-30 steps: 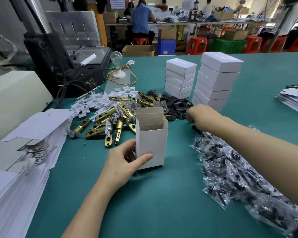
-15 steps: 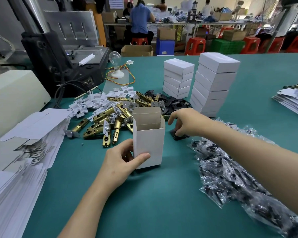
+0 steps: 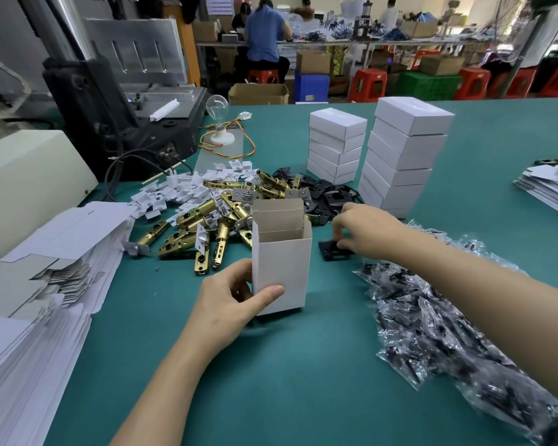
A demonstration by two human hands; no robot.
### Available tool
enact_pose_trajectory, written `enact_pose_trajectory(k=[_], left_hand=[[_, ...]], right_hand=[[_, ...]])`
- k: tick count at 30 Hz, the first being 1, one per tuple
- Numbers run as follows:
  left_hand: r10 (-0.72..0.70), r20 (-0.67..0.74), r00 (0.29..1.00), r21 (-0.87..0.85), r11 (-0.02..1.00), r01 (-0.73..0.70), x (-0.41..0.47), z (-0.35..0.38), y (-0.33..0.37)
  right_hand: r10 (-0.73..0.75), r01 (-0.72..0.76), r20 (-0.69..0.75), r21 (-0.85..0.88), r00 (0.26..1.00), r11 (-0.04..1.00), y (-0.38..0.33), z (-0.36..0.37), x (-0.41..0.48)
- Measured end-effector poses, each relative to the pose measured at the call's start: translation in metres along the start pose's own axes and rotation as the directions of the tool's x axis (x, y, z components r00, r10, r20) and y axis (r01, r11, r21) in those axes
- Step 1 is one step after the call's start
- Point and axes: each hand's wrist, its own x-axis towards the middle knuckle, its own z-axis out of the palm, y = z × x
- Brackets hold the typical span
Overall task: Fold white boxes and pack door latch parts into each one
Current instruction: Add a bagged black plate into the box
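The left hand curls thumb and fingers round the lower part of an upright white cardboard box, which stands on the teal tabletop with its top flaps open. The right hand pinches a flat black metal plate just right of the box. Close behind the box sprawl brass latch bolts, small white folded card pieces and a heap of black plates. Two stacks of closed white boxes stand beyond. A slumped stack of flat white box blanks crowds the left and clear plastic bags of dark parts crowd the right. Bare tabletop lies between the forearms.
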Motion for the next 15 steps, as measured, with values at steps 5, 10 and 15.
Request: enact_pose_trajectory(k=[5, 10, 15], left_hand=[[-0.005, -0.003, 1.000, 0.007, 1.000, 0.005, 0.000, -0.001, -0.001], [-0.010, 0.001, 1.000, 0.010, 1.000, 0.010, 0.001, 0.000, -0.001], [-0.009, 0.004, 1.000, 0.012, 1.000, 0.009, 0.000, -0.001, -0.001]], right_hand=[[0.138, -0.129, 0.046, 0.720, 0.989, 0.681, -0.003, -0.009, 0.003], [0.188, -0.120, 0.032, 0.870, 0.982, 0.478, -0.006, -0.009, 0.002], [0.237, -0.123, -0.035, 0.776, 0.971, 0.619, -0.004, 0.004, 0.000]])
